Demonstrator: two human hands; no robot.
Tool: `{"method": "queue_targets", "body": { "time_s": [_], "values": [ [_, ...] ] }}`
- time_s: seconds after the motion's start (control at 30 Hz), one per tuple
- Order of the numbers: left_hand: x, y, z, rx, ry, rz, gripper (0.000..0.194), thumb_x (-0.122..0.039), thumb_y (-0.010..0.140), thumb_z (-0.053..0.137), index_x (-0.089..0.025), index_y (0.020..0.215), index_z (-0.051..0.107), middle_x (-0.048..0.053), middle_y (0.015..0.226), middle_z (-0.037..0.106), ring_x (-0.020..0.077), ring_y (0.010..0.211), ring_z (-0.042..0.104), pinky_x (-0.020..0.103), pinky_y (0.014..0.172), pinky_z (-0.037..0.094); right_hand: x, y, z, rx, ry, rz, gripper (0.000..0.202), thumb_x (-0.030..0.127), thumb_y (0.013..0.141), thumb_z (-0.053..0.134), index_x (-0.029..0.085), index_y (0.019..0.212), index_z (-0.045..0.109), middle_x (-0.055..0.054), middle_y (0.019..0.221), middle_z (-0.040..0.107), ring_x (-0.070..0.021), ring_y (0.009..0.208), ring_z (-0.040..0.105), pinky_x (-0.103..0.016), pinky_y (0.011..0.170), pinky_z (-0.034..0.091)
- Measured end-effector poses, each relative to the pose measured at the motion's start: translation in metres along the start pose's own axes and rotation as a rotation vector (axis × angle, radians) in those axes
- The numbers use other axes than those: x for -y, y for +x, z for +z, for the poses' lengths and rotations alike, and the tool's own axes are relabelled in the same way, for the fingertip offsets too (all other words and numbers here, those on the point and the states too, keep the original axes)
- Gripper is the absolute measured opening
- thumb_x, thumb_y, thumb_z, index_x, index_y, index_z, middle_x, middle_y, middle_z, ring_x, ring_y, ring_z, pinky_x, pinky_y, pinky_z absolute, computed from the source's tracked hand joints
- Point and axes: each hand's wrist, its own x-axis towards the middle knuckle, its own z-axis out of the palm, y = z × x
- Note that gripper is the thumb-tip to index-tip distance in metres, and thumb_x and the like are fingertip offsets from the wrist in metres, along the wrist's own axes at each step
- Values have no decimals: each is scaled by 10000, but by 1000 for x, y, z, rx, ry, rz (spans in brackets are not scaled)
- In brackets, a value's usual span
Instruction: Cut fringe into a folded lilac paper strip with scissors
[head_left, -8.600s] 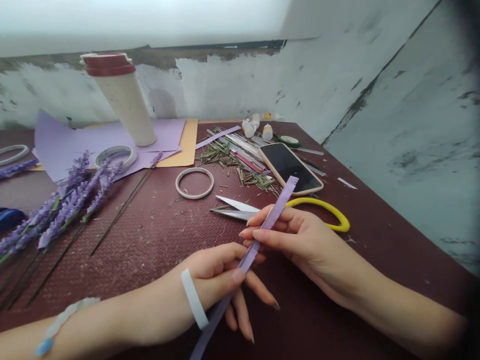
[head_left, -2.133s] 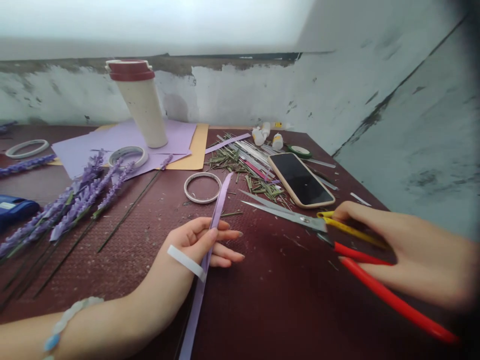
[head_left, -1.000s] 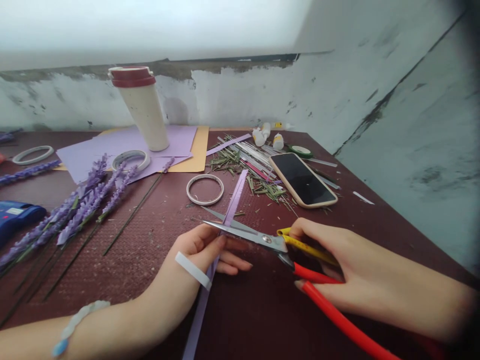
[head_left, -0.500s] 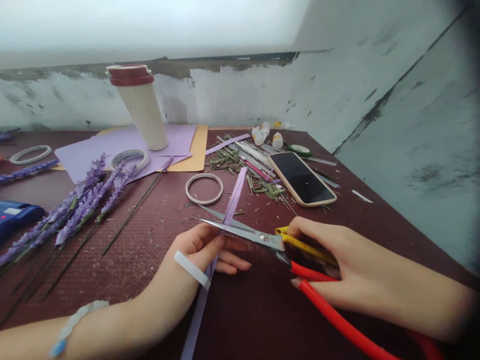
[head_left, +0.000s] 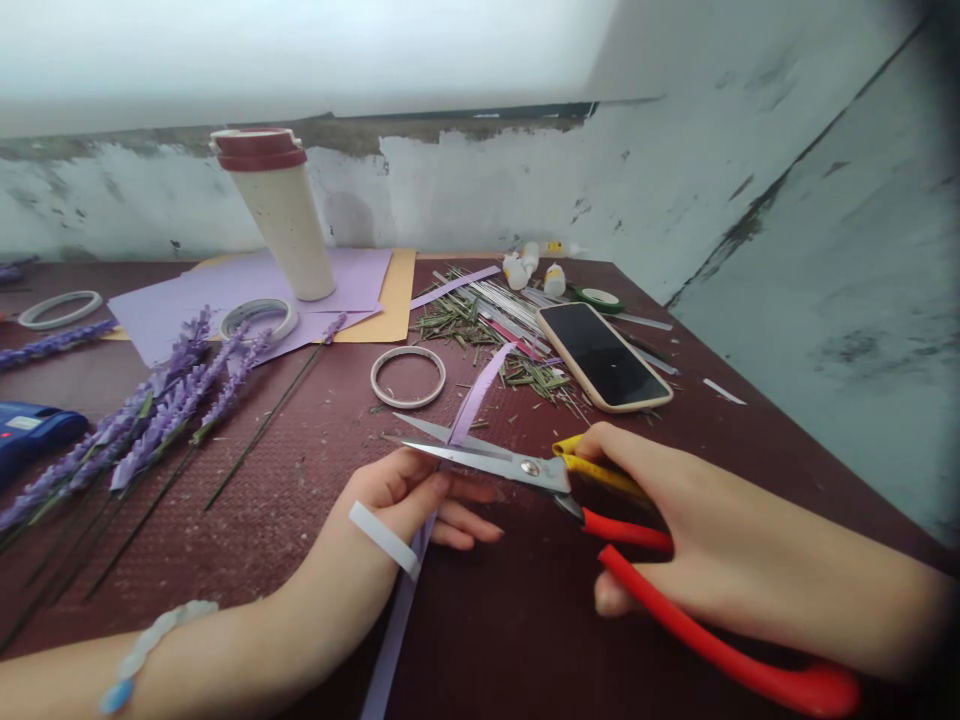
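Note:
My left hand pinches a long purple paper strip between thumb and fingers. The strip's upper end rises past the fingers and curls to the right, while its lower part hangs below the palm. A short piece of white tape is stuck across the base of my left thumb. My right hand grips scissors with red handles, one of them wrapped in yellow. The blades are slightly apart and lie around the strip, just above my left fingertips.
Purple paper flower stems lie at left, near a blue tool. A tape roll, a phone and green clippings lie ahead. Behind stand a tumbler on purple paper and small glue bottles.
The strip's free end has bent over to the right. The scissor blades have shifted slightly left, and my right hand's grip on the handles has changed. My left hand stays put.

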Motion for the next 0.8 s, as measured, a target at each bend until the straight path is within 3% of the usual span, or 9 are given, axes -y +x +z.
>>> {"method": "queue_targets", "body": {
  "time_s": [0.1, 0.2, 0.5, 0.63, 0.8],
  "values": [
    [3, 1, -1, 9, -1, 24, 168, -266, 918, 971, -165, 876, 843, 53, 869, 926, 170, 662, 882, 173, 619, 650, 4, -1, -2, 143, 69, 170, 776, 400, 617, 1058, 332, 1284, 668, -34, 1344, 843, -405, 1189, 804, -404, 771, 713],
    [4, 2, -2, 9, -1, 35, 201, -295, 907, 986, -166, 871, 836, 49, 870, 925, 174, 663, 884, 177, 618, 652, 7, -1, -4, 163, 51, 192, 815, 370, 620, 1043, 327, 1335, 655, -52, 1441, 819, -430, 1217, 795, -420, 748, 706],
    [-2, -2, 1, -17, -64, -12, 234, -258, 848, 1035, -174, 863, 818, 31, 826, 919, 165, 653, 878, 169, 608, 644, 10, -2, -4, 171, -13, 190, 775, 257, 655, 926, 324, 1360, 611, -55, 1398, 808, -412, 1239, 784, -411, 805, 690],
    [3, 0, -1, 11, -34, 27, 197, -301, 897, 1001, -165, 884, 860, 50, 864, 929, 161, 656, 880, 158, 610, 648, 10, 0, -2, 180, 4, 194, 721, 282, 658, 931, 331, 1298, 602, -30, 1266, 834, -399, 1174, 798, -427, 809, 679],
    [5, 4, -2, 2, -33, 21, 281, -373, 839, 1049, -160, 856, 867, 57, 857, 927, 168, 644, 877, 158, 599, 647, 8, 0, 1, 184, 8, 229, 750, 347, 631, 991, 346, 1271, 600, -27, 1206, 835, -410, 1115, 804, -434, 732, 667]
  ]
}}
